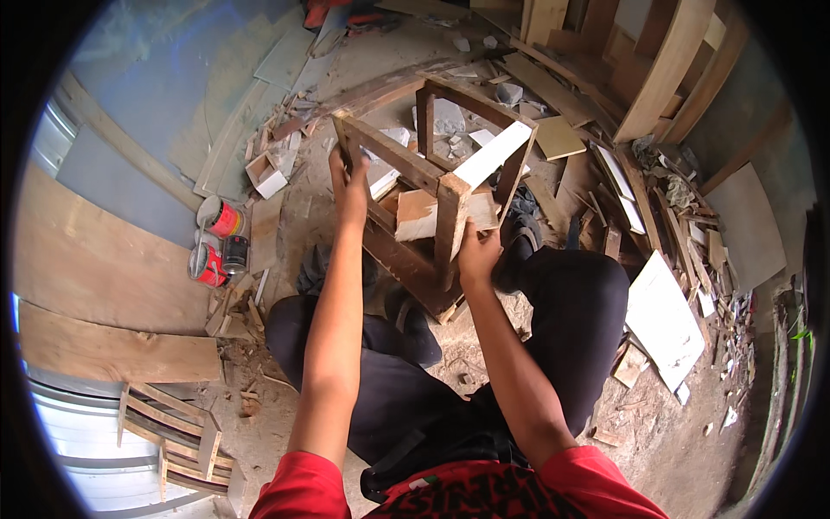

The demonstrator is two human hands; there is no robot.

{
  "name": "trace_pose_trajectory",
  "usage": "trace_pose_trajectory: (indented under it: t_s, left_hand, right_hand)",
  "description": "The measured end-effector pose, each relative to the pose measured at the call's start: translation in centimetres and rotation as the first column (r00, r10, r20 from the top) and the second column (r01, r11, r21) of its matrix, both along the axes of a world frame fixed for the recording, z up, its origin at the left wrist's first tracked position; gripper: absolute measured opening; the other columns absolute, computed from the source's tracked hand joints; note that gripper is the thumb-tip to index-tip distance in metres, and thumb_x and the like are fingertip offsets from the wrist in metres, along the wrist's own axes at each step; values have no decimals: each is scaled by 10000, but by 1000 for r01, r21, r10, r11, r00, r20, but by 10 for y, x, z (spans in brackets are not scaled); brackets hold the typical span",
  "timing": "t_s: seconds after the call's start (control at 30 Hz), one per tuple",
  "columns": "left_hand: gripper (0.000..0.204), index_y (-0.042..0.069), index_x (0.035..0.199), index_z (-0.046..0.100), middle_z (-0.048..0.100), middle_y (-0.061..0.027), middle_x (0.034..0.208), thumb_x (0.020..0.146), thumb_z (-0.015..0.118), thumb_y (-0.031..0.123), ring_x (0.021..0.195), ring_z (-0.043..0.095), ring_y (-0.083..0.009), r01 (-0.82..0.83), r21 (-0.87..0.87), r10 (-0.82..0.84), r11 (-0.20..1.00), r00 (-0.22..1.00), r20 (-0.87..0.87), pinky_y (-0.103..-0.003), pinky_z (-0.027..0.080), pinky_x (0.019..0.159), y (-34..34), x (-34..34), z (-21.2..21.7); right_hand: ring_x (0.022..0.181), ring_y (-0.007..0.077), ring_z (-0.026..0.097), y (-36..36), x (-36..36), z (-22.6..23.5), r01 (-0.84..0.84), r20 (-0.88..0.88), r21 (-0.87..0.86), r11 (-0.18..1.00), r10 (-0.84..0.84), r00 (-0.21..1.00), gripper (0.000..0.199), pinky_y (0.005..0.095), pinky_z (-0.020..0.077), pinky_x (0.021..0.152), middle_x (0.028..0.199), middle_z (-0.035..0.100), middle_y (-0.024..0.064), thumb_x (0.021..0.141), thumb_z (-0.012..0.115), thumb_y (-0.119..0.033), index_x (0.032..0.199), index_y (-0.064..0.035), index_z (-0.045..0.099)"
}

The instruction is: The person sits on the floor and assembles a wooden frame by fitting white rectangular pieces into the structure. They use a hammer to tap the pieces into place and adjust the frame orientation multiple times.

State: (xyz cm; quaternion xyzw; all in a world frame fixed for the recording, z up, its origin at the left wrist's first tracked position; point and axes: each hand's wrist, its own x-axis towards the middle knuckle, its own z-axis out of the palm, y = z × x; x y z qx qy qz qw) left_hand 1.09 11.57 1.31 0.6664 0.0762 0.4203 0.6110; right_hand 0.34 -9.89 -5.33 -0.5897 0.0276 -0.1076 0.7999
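Note:
A box-shaped wooden frame (405,158) of brown bars stands tilted on the floor between my legs. One of its top bars has a bright white face (496,154). My left hand (349,180) is closed round the frame near its upper left corner. A small pale board (417,216) with a rough, whitish face lies within the frame, behind the front post (450,227). At that board's lower right edge, beside the post, my right hand (479,253) is closed on it; its fingertips are partly hidden.
Paint cans (207,262) stand at the left by leaning plywood (112,251). Wood scraps and a white panel (666,320) litter the right side. Tall planks (666,78) lean at the back right. A slatted wooden piece (177,437) lies at the lower left.

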Motion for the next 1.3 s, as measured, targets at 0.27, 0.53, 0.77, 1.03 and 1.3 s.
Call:
trace_pose_trajectory:
  t_s: [0.27,0.53,0.77,1.03,1.3]
  left_hand:
    - [640,60,1364,529,587,-87,1309,824,771,302,1134,587,-279,-136,-776,-281,616,882,-378,-429,471,941,-35,-10,-107]
    - [550,-49,1260,584,623,-145,1242,855,748,284,1132,595,-248,-167,-686,-123,708,928,-352,-390,479,940,-51,2,-105]
    - [373,-20,1222,610,675,-132,1111,910,604,184,944,674,-237,110,-758,-270,643,959,-90,-362,536,800,-26,-23,-112]
    - [390,16,1200,620,678,-101,1105,974,433,273,997,671,-239,28,-663,-200,748,962,-185,-378,520,874,-30,-46,-102]
    - [288,-26,1066,658,688,-100,974,949,505,188,875,673,-222,101,-731,-135,675,991,12,-342,512,808,-19,-43,-109]
  right_hand:
    - [1010,222,647,-4,0,-10,-51,2,57,997,50,999,294,337,494,888,1120,654,167,954,609,-42,1209,72,518]
    - [1036,209,641,-24,15,-7,-153,-48,121,981,160,986,310,331,486,906,1152,659,148,973,583,-36,1254,57,494]
    - [940,167,652,-20,21,44,-339,-160,295,893,396,904,330,300,536,777,1140,651,114,976,582,-66,1282,28,505]
    - [807,131,554,7,40,17,-437,-52,320,841,476,878,340,287,497,668,976,530,32,974,641,-243,1196,-26,502]
    - [857,126,559,23,36,21,-387,-198,348,854,470,860,374,282,490,757,1002,567,37,981,626,-253,1237,-1,520]
